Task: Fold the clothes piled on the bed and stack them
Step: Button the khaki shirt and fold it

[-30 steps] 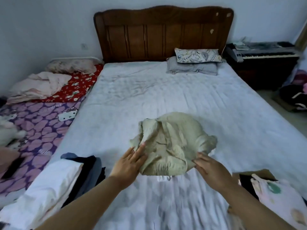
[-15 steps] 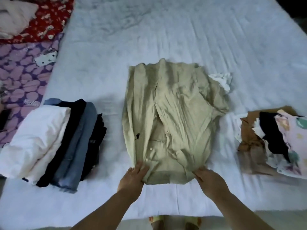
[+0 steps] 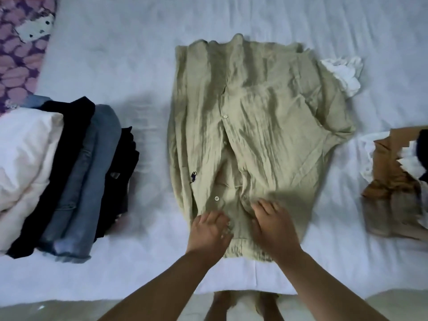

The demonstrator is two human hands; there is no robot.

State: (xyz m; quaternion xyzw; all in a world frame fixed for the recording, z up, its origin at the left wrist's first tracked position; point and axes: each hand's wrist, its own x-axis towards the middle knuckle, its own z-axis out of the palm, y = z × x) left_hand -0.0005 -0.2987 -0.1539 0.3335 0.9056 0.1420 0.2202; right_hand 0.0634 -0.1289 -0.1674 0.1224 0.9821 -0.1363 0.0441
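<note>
Worn on the head, looking steeply down and forward across the near edge of the bed (image 3: 115, 274), close above the mattress; far edge and headboard outside the single view.

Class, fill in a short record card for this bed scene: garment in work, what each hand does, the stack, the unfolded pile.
Garment in work: green shirt, spread flat, buttons up
Left hand: fingers resting on the shirt's near hem
Right hand: laid flat on the shirt's near hem
Stack: folded clothes, left of shirt
Unfolded pile: brown garment at right
Surface: white bed sheet
</note>
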